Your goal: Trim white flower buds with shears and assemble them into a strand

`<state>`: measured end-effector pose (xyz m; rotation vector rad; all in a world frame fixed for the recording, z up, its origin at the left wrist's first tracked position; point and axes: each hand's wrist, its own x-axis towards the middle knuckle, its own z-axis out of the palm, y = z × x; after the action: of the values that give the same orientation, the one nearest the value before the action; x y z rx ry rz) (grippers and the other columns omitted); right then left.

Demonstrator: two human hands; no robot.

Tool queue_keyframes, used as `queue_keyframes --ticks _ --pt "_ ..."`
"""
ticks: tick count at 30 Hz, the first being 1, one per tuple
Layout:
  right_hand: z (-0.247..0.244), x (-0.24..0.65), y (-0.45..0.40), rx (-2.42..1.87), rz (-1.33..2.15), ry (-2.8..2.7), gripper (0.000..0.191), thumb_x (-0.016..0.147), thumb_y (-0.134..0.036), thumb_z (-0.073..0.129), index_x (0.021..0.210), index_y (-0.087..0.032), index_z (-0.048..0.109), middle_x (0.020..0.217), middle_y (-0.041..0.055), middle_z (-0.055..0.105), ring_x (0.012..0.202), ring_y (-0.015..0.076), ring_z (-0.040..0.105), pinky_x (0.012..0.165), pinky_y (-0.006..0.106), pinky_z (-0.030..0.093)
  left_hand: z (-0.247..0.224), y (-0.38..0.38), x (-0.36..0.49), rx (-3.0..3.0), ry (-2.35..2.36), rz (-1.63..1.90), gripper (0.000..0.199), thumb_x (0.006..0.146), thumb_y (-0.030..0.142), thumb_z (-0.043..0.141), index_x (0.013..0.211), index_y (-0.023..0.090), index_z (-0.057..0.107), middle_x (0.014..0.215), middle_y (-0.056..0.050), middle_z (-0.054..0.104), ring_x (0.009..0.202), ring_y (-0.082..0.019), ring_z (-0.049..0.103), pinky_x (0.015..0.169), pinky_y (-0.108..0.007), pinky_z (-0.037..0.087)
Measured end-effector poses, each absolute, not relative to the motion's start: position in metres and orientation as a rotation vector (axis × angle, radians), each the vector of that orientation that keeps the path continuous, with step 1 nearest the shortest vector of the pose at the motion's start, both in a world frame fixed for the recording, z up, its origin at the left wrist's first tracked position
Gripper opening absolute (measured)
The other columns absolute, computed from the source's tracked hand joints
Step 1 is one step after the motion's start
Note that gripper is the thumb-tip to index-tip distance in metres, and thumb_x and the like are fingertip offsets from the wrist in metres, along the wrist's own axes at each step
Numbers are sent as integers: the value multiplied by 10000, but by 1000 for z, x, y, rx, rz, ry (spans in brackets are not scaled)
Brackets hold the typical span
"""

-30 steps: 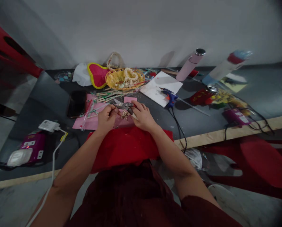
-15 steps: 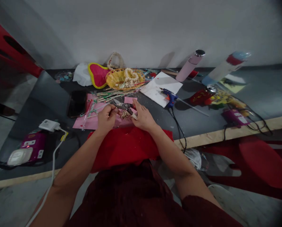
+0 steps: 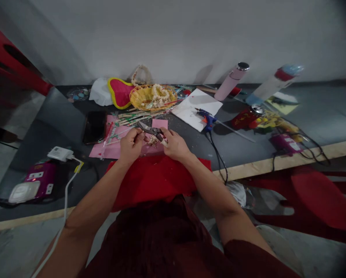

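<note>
Phone first, at the far left of my working patch, dark-screened and just beside the pink sheet spread under the work. Next comes my left hand, thumb and fingers drawn together in a narrow pinch close to the shears' blades; whether anything small sits between the fingertips, I cannot tell. Behind it lie long, thin sticks, a loose bundle that neither hand touches. The pruning shears are up between my hands, over the pink sheet, blades parted and pointing left. Below them a small heap of pale bits is gathered, so I judge some of the work done, though not finished: the shears are in use and no cut shows at this moment. How much is left, I cannot tell. Farther back, the yellow basket holds a pale beaded loop. My right hand is wrapped around the shears' handles. Right of it, the blue glue gun lies unheld, partly on a white sheet.
</note>
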<state>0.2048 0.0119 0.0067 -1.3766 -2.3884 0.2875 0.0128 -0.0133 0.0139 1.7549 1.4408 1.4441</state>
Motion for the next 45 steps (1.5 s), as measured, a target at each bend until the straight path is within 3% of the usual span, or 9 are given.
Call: queue_keyframes --ticks 11,19,25,31,36,41,45 --pt "9 202 12 -1470 312 -2375 607 829 -266 480 1414 -177 345 1191 138 578 1070 286 530 889 428 455 21 -14 11 1753 1497 1415 195 854 267 538 796 166 694 689 -16 698 605 -112 587 541 -211 409" --pt "8 208 16 -1416 283 -2420 655 840 -272 477 1458 -201 274 1271 135 536 1139 290 486 896 432 443 12 -7 6 1372 1111 1320 302 839 423 583 703 161 648 565 -14 641 361 -47 303 369 -207 192" --pt "11 209 15 -1416 264 -2408 568 874 -332 477 1412 -191 365 1210 129 574 1083 276 524 906 396 434 16 -8 6 1429 1159 1337 283 834 411 591 730 154 649 579 -22 657 378 -50 347 376 -199 224" --pt "13 207 10 -1413 251 -2420 551 847 -232 462 1391 -181 387 1103 116 616 996 255 564 873 357 448 19 -10 6 1492 1259 1360 258 856 338 555 705 148 641 576 -18 653 391 -50 382 392 -192 262" --pt "11 207 11 -1429 266 -2390 563 822 -229 479 1378 -191 397 1079 105 621 974 251 573 850 349 457 19 -11 11 1535 1311 1408 207 848 321 565 750 157 645 639 -28 681 501 -85 538 478 -193 389" --pt "10 208 14 -1470 272 -2368 576 836 -267 485 1398 -212 372 1151 111 601 1041 269 548 873 388 448 15 -10 13 1544 1395 1456 174 810 322 620 888 169 648 774 -31 706 635 -114 608 585 -218 467" --pt "10 210 16 -1482 267 -2382 605 864 -332 469 1439 -222 313 1251 131 548 1132 303 494 878 448 441 13 -10 13 1598 1445 1418 145 834 299 586 837 176 662 786 -17 712 554 -84 543 545 -205 435"
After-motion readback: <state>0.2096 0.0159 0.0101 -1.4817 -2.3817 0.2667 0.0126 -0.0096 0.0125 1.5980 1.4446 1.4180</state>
